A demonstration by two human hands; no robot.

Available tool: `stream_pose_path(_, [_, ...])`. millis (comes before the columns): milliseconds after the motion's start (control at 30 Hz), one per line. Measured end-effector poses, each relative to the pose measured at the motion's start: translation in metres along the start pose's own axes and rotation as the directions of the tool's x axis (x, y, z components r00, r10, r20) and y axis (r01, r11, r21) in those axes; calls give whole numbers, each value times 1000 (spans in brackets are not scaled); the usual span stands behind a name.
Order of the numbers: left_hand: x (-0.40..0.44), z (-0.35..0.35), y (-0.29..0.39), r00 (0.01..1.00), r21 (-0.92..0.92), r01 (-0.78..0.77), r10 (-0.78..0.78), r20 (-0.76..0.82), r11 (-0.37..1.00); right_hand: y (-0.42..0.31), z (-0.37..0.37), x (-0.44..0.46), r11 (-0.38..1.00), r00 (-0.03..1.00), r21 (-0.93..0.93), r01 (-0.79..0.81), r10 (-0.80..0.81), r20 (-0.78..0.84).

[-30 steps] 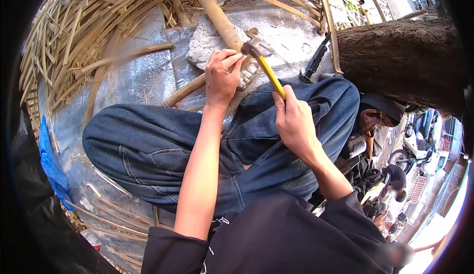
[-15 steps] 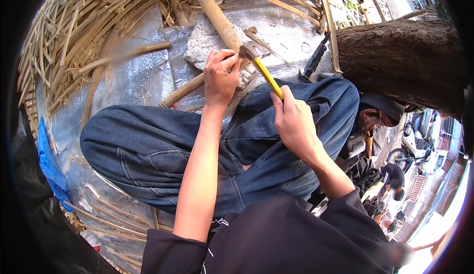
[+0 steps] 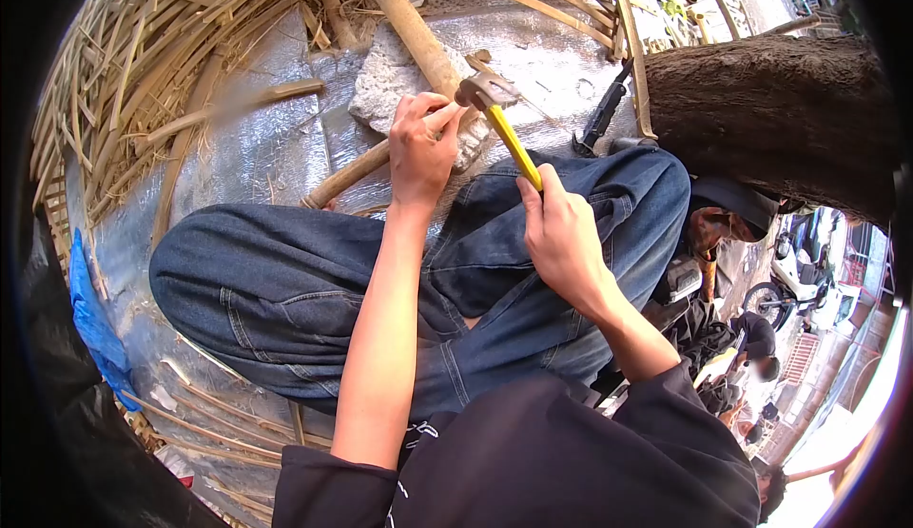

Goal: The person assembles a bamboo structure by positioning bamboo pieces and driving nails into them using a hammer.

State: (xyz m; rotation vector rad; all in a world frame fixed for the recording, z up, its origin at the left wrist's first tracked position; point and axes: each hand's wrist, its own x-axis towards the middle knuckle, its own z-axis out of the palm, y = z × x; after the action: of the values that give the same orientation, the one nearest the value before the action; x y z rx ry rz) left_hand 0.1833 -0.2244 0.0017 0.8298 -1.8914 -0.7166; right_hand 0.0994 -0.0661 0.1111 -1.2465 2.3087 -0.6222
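My right hand [image 3: 563,238] is closed around the yellow handle of a claw hammer [image 3: 514,143]. The hammer's metal head is right beside the fingertips of my left hand [image 3: 423,152]. Those fingers are pinched together at the end of a bamboo pole [image 3: 417,29]; whatever is between them is too small to make out. A second bamboo pole [image 3: 350,176] runs out from behind my left hand towards the lower left. Under the joined poles lies a rough grey stone block [image 3: 380,81].
A black-handled tool [image 3: 606,109] lies near my right knee. Bamboo strips [image 3: 124,90] are heaped at the upper left. A thick tree trunk [image 3: 761,119] crosses the right side. Shiny foil sheeting [image 3: 257,152] covers the ground. Other people [image 3: 756,338] and a motorbike [image 3: 794,276] are farther right.
The hammer's head has tilted slightly and lifted a little. My left hand keeps its pinch at the pole's end. The whole view has shifted slightly.
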Motion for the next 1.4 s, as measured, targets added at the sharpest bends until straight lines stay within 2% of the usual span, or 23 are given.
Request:
stream_pose_path(67, [-1, -1, 0, 1000, 9, 18, -18, 5, 1000, -2, 0, -1, 999, 1000, 47, -9, 9, -3])
stream_pose_path(500, [-5, 4, -4, 999, 43, -43, 44, -7, 998, 2, -2, 1, 999, 999, 11, 34, -34, 1])
stream_pose_path(567, [-4, 2, -3, 999, 58, -44, 45, -3, 997, -2, -3, -2, 999, 998, 16, 43, -42, -37])
stream_pose_path(700, [-6, 3, -4, 998, 57, -56, 56, 0, 997, 5, 1, 2, 999, 999, -35, 36, -35, 21])
stream_pose_path(800, [-4, 2, -1, 999, 67, -52, 52, -4, 996, 1, 2, -1, 1000, 1000, 14, 21, -21, -6])
stream_pose_path(867, [-4, 2, 0, 999, 65, -53, 53, -2, 996, 8, 7, 0, 999, 1000, -42, 21, -21, 6])
stream_pose_path(1167, [-4, -5, 4, 1000, 105, 2, -4, 14, 994, 1, -6, -7, 988, 999, 150, -42, 45, -18])
stream_pose_path(1300, [-9, -14, 4, 998, 117, 51, -54, 22, 992, 6, 1, -6, 989, 998, 149, 3, 7, -64])
stream_pose_path(1367, [-9, -19, 6, 990, 125, 141, -142, 2, 982, 5, 3, -5, 996, 999, 90, -7, 10, -31])
stream_pose_path(1400, [-9, -20, 7, 981, 200, 192, -185, -54, 961, 5, 5, -4, 997, 1000, 73, -14, 16, -20])
